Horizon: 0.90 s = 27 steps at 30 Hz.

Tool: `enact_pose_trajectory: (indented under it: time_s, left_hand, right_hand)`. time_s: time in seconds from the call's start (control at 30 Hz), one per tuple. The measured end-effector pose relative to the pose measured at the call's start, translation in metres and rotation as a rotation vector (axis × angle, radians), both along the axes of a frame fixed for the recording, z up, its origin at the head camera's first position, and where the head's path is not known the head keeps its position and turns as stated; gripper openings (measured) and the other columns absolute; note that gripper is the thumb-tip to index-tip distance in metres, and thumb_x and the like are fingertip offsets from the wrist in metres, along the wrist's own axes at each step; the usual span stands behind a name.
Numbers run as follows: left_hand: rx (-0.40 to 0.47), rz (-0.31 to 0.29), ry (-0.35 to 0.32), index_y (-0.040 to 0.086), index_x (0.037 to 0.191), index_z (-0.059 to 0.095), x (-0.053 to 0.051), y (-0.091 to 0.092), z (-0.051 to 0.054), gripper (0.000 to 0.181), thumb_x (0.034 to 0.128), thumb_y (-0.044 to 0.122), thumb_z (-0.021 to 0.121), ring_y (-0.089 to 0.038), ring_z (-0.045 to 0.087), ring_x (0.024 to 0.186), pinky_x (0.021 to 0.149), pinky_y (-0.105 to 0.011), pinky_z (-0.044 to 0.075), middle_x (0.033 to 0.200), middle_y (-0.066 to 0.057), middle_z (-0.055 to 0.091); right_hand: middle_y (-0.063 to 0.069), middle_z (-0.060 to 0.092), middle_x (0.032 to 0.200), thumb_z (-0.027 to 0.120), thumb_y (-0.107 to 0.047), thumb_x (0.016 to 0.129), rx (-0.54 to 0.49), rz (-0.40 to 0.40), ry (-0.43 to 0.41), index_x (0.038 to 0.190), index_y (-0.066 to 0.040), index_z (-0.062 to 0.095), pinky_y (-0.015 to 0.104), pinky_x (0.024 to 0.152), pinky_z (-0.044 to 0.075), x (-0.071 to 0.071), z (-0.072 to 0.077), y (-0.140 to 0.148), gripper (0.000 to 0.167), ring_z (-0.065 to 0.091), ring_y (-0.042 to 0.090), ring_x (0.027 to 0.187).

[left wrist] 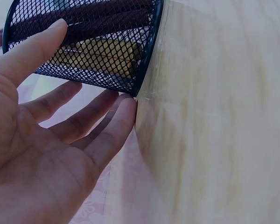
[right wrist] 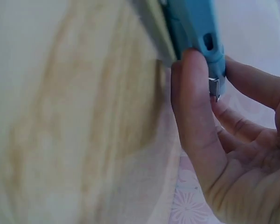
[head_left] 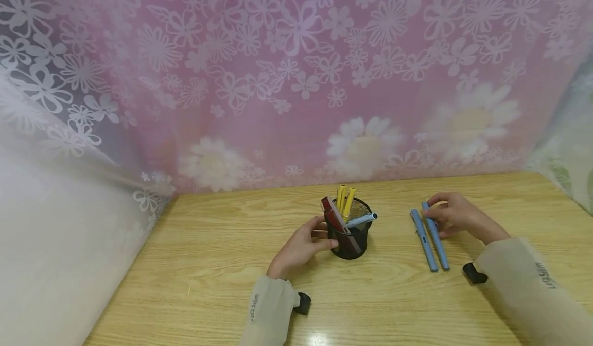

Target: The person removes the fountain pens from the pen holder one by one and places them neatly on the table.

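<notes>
One blue pen (head_left: 437, 240) is pinched near its far end by the right hand (head_left: 456, 217); a second blue pen (head_left: 423, 241) is seen just beside; the black mesh cup (head_left: 348, 247), holding red pens (head_left: 332, 213), yellow pens (head_left: 349, 204) and a light-blue pen (head_left: 362, 220), is gripped by the left hand's (head_left: 301, 243) curved fingers.

The left forearm (head_left: 268, 315), in a beige sleeve, points toward 1 o'clock, its left hand (head_left: 300, 243) at 6 o'clock in the head view. Its thumb (head_left: 326, 245) reaches between 2 and 3 o'clock, spread well apart from the other fingers, which are bent in a grasp. The right forearm (head_left: 523, 279), sleeved alike, points toward 10 o'clock, its right hand (head_left: 456, 216) between 3 and 4 o'clock, fingers bent in a pinch. Both wrists show bare.
</notes>
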<state>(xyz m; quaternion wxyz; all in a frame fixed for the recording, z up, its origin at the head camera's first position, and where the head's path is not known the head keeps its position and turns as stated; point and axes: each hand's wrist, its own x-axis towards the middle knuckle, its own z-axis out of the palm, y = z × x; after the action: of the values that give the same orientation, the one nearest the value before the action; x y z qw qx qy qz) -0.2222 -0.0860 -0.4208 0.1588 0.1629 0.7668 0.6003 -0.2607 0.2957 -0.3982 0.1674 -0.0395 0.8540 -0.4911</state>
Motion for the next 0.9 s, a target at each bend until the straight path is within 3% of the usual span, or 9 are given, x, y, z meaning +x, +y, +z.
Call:
enact_pose_trajectory:
  time_s: [0.43,0.67,0.9]
  left_hand:
    - [-0.013,-0.006,0.001,0.013,0.147,0.051,-0.0007,-0.0014,-0.0023,0.054,0.0968,0.015,0.072,-0.029,0.056,0.124,0.101,-0.048,0.047,0.138,-0.009,0.056]
    - [-0.013,-0.008,-0.005,0.012,0.148,0.051,0.0000,-0.0009,-0.0026,0.056,0.0964,0.015,0.072,-0.029,0.056,0.125,0.102,-0.048,0.047,0.138,-0.009,0.056]
    - [-0.011,-0.005,-0.008,0.014,0.148,0.050,-0.0003,-0.0010,-0.0010,0.056,0.0968,0.016,0.072,-0.029,0.056,0.125,0.103,-0.048,0.046,0.139,-0.008,0.056]
  right_hand:
    - [0.007,0.061,0.081,0.059,-0.008,0.102,0.089,-0.019,0.000,0.123,0.018,0.044,0.034,0.059,0.058,-0.0009,-0.0011,-0.0044,0.036,0.062,0.018,0.065]
    - [0.010,0.059,0.084,0.063,-0.009,0.101,0.133,-0.025,-0.001,0.123,0.021,0.045,0.033,0.058,0.059,0.0018,0.0012,-0.0082,0.041,0.063,0.017,0.062]
    - [0.012,0.061,0.085,0.057,-0.011,0.104,0.135,0.001,0.002,0.125,0.023,0.047,0.035,0.059,0.059,0.0008,0.0025,-0.0083,0.042,0.064,0.019,0.064]
